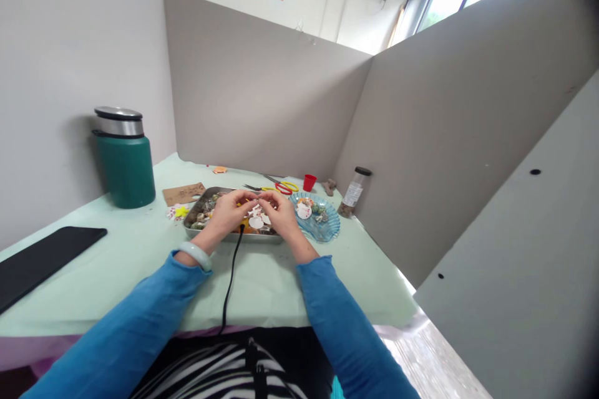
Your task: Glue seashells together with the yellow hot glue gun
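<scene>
My left hand (229,211) and my right hand (279,211) meet over a metal tray (191,230), their fingertips pinched close together. Whatever lies between the fingertips is too small to make out. Beneath the hands the tray holds white round pieces (256,222), orange bits and small shell-like or stone-like pieces (201,218). A black cord (233,274) runs from the tray's near side toward my lap. Just right of my right hand sits a blue scalloped plate (331,227) with a white disc (304,209) and small greenish pieces on it.
At the left stand a green flask (125,168) and a black flat slab (47,262). Behind the tray lie scissors (286,187), a red cup (309,182) and brown card (183,194). A clear jar with black lid (354,193) stands right. Grey partitions (262,87) enclose the table (262,287).
</scene>
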### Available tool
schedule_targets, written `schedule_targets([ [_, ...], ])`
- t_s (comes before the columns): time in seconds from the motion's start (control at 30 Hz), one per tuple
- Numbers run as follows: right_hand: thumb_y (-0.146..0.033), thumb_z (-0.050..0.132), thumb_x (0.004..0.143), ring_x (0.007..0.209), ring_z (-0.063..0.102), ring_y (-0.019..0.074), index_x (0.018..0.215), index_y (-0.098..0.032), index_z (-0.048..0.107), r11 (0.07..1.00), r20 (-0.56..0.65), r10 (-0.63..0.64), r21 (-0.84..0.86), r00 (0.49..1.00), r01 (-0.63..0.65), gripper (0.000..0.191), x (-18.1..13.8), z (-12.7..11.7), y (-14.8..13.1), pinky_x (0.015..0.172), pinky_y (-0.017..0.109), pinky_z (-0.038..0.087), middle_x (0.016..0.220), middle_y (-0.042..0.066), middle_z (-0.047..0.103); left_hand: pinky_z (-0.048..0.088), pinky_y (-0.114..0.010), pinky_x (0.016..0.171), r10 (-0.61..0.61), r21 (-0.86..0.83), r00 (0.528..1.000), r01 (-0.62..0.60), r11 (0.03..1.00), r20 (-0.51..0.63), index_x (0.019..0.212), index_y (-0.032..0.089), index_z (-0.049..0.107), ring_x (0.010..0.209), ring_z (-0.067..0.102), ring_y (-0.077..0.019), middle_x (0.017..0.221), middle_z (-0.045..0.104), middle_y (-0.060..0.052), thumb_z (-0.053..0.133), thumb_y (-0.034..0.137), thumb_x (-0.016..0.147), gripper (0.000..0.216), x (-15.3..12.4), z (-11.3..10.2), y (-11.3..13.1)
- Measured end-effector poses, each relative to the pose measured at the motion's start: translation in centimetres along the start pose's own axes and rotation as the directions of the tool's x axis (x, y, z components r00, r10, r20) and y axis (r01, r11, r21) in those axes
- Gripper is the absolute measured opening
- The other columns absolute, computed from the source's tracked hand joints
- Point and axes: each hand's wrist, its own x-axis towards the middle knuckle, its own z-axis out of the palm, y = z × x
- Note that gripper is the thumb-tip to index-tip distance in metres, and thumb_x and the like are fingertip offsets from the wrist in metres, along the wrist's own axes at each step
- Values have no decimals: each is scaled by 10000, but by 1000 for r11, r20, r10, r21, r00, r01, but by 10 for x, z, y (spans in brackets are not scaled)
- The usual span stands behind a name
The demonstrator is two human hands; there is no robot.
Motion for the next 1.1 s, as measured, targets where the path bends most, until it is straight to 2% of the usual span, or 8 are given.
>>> schedule_targets([
  [0.17, -365, 621, 770, 615, 574, 138, 898, -208, 682, 990, 53, 84, 113, 995, -89, 212, 12, -10, 12, 599, 259, 480, 759, -2, 671, 559, -308, 633, -1, -84, 999, 4, 996, 40, 1058, 161, 698, 733, 671, -198, 988, 738, -103, 686, 486, 738, 456, -1, 1, 5],
  [0.33, -353, 624, 724, 712, 617, 169, 870, -180, 692, 962, -206, 232, -97, 951, -256, 236, 23, -87, 40, 644, 267, 487, 830, 28, 703, 578, -307, 620, -38, -102, 998, 34, 994, -40, 1194, 142, 621, 752, 681, -191, 1089, 703, -132, 640, 477, 779, 534, -2, -1, 12],
  [0.43, -310, 644, 710, 772, 639, 195, 840, -170, 713, 806, -403, 335, -345, 852, -480, 203, 18, -144, 60, 693, 277, 483, 828, 49, 719, 581, -306, 604, -65, -119, 996, 57, 991, -66, 1191, 129, 613, 699, 679, -177, 1036, 701, -127, 606, 475, 799, 522, -2, -1, 13],
  [0.53, -312, 643, 760, 832, 660, 206, 886, -173, 742, 607, -502, 339, -529, 796, -593, 212, 9, -177, 73, 714, 273, 468, 913, 83, 738, 580, -305, 598, -66, -120, 995, 56, 991, -81, 1184, 129, 612, 663, 672, -166, 989, 702, -112, 591, 474, 809, 510, -2, 0, 12],
  [0.57, -315, 653, 762, 839, 664, 208, 886, -186, 746, 540, -511, 368, -562, 777, -626, 202, 6, -182, 75, 709, 270, 469, 919, 79, 740, 578, -304, 596, -66, -115, 994, 56, 992, -84, 1182, 130, 613, 654, 671, -164, 976, 702, -108, 590, 475, 810, 508, -2, 0, 12],
  [0.73, -267, 647, 767, 904, 674, 228, 879, -205, 767, 428, -491, 425, -632, 761, -646, 175, 4, -175, 84, 752, 274, 480, 954, 84, 745, 566, -302, 588, -69, -93, 993, 59, 994, -101, 1177, 130, 619, 635, 676, -173, 919, 703, -92, 597, 494, 802, 523, -2, -2, 11],
  [0.93, -272, 627, 789, 918, 671, 226, 908, -210, 782, 390, -472, 441, -665, 763, -637, 205, 4, -180, 95, 770, 261, 480, 960, 87, 753, 548, -286, 583, -86, -70, 991, 79, 994, -101, 1144, 138, 641, 616, 675, -172, 906, 725, -91, 596, 494, 796, 499, -2, -3, 10],
  [1.1, -212, 575, 828, 1057, 623, 266, 989, -246, 787, 353, -507, 394, -687, 767, -636, 268, -4, -182, 95, 847, 303, 466, 1075, 112, 733, 541, -287, 586, -93, -92, 990, 83, 992, -105, 1144, 135, 638, 604, 661, -168, 888, 722, -87, 602, 469, 789, 489, -2, -2, 11],
])
